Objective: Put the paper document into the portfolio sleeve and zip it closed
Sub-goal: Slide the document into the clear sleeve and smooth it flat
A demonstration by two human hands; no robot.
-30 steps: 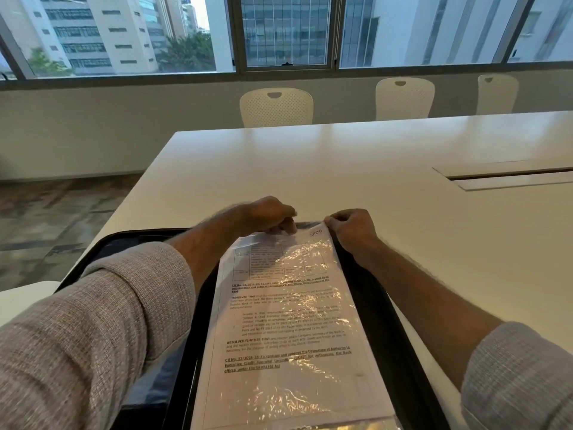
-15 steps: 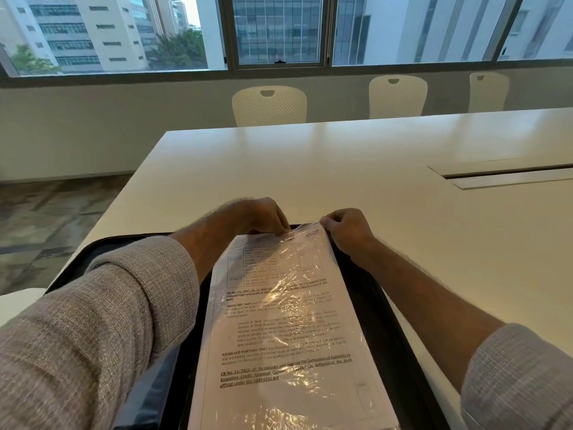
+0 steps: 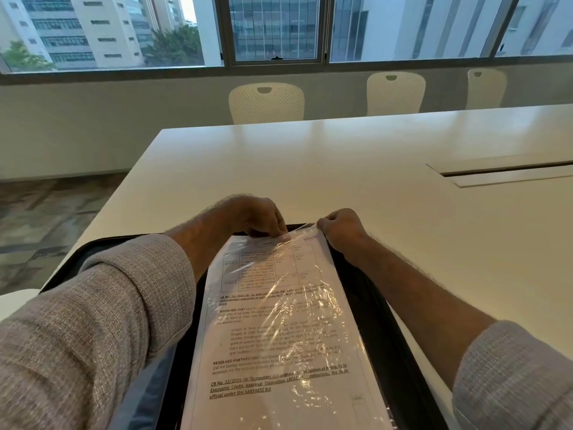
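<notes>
The paper document (image 3: 279, 333), a printed page with a table at its far end and bold underlined lines nearer the person, lies inside a clear, crinkled portfolio sleeve (image 3: 313, 308) that catches the window light in white streaks. The left hand (image 3: 254, 217) pinches the far edge of the sleeve at its left part, fingertips pressed together on the plastic just above the top of the page. The right hand (image 3: 342, 232) pinches the same far edge at its right corner, fingers curled shut on the film, so that the open mouth of the sleeve is drawn taut between the two hands. Whether a zip runs along that edge cannot be told. The sleeve rests on the open black portfolio (image 3: 375, 324), whose dark rim frames it on the right and curves round on the left behind the left forearm; a blue-grey inner panel (image 3: 148, 395) shows at the lower left. Both forearms come in from the near side, each in a grey knitted sleeve (image 3: 93, 330) pushed up from the wrist. The portfolio lies at the near left corner of the white table (image 3: 310, 162), with its far edge just beside the hands. A long cable slot (image 3: 502, 173) sits toward the right edge of the table. White chairs (image 3: 266, 102) stand along the far edge, below the windows (image 3: 276, 26).
</notes>
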